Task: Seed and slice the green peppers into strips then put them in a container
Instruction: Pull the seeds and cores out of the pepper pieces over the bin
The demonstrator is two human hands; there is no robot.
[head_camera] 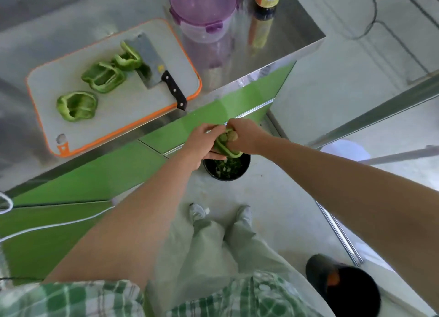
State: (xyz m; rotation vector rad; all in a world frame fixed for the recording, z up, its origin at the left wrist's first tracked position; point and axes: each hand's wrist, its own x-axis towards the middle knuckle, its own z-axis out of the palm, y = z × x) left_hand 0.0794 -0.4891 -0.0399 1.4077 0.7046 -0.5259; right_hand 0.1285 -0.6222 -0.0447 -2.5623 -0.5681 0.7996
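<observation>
left hand [202,142] + right hand [248,136]: fingers [212,127] grasping pepper half [224,146] | bin [237,177] on floor beneath: green scraps | purple-lidded tub [202,32] on desk [285,31]: closed

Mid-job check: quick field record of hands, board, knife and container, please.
left hand: grips green pepper half over small black bin on floor
right hand: fingers dug into same half at its core
board: white orange-rimmed cutting board, three cut green pepper pieces, none in strips
knife: steel cleaver with black handle, lying on board
container: clear tub with purple lid, lid on, on steel counter
</observation>
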